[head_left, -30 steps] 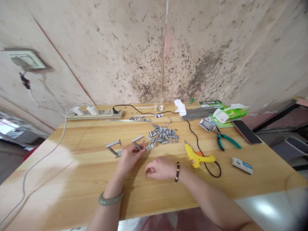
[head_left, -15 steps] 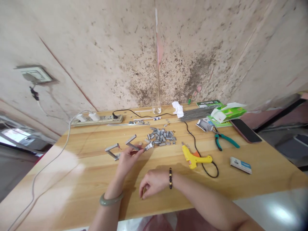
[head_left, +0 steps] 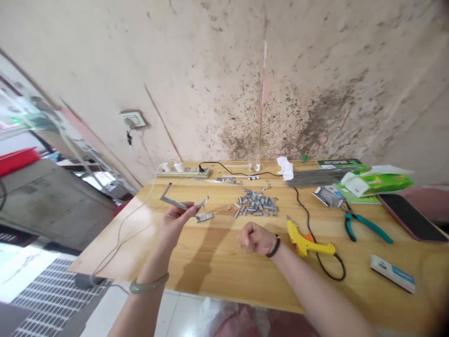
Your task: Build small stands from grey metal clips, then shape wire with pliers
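This looks like a makeshift workshop: a hot glue gun, pliers and power strip lie on a wooden counter

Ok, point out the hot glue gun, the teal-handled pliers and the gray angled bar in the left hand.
Hot glue gun (head_left: pixel 301 245), head view: its yellow body.
Teal-handled pliers (head_left: pixel 372 227), head view: one handle.
Gray angled bar (head_left: pixel 173 202), head view: its longer visible arm.

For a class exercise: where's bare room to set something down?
Bare table lies between the left forearm and right forearm, and from left forearm to the white cable. Crowded: the grey pile and back edge, power strip to green packet.
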Demonstrator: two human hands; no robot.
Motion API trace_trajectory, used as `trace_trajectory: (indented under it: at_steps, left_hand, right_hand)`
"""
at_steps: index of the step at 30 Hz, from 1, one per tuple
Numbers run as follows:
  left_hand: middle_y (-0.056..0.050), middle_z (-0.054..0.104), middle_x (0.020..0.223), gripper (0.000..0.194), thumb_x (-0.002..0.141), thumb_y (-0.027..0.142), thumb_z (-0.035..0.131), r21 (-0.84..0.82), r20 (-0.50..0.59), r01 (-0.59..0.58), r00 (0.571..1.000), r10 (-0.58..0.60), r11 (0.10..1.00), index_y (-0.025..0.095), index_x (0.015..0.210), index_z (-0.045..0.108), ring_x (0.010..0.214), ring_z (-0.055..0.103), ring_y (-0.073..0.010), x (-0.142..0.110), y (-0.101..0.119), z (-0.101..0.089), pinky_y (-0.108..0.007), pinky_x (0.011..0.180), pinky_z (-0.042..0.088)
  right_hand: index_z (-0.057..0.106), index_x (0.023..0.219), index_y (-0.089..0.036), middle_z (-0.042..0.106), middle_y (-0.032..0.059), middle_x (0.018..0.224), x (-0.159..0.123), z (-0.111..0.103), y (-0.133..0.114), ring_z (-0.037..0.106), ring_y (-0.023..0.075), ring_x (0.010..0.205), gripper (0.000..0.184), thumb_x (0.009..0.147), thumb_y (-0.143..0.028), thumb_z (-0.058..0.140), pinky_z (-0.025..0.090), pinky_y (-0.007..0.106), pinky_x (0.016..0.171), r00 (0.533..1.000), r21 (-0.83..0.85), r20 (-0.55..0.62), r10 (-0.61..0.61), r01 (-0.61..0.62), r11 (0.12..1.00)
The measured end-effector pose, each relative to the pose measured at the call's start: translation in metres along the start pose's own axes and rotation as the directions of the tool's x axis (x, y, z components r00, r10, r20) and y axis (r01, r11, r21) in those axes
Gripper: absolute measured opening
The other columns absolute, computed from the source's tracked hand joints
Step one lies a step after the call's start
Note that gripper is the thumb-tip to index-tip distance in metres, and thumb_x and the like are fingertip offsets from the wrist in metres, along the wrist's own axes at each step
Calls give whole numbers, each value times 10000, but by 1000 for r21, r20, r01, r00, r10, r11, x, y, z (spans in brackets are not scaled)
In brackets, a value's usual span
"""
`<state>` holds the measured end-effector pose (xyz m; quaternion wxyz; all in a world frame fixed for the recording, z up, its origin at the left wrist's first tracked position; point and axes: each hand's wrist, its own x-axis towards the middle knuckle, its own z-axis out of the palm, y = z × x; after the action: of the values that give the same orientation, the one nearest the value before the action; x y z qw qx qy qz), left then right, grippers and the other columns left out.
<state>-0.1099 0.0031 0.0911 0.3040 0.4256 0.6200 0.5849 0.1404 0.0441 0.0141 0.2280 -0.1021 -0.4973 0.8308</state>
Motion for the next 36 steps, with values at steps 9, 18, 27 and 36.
trace_trajectory:
  at_steps: [9,18,27,36]
  left_hand:
    - [-59,728,791,403,584,407,796,102,-230,26,973,-1,994,142,873,705,729,684,-190,-17,-15,-109,-320,744,565]
    - [-97,748,898,387,505,467,806,399,-30,118,993,-116,909,177,751,736,770,701,-253,-50,-34,-114,-321,715,561]
    - [-95,744,802,371,545,463,778,362,120,52,988,-102,931,164,758,728,770,698,-255,-25,-64,-64,-352,738,554]
    - [-74,741,774,316,577,431,754,370,199,36,973,-118,928,173,757,718,750,689,-233,-11,-69,-45,-334,711,547]
  right_hand:
    - [458,633,-225,128,-123,480,7,-26,-7,34,69,415,267,634,-339,699,97,190,376,907,114,-383,-175,235,965]
    - [548,669,-203,243,-135,432,13,-19,7,111,44,392,182,582,-239,704,90,198,392,878,112,-469,-97,168,979]
    - [606,656,-177,305,-124,429,12,-16,9,152,29,385,137,591,-234,712,88,199,399,891,65,-451,-49,88,994]
    - [613,669,-176,298,-125,429,13,-16,13,150,28,384,118,605,-238,691,91,201,401,899,20,-436,-30,43,999]
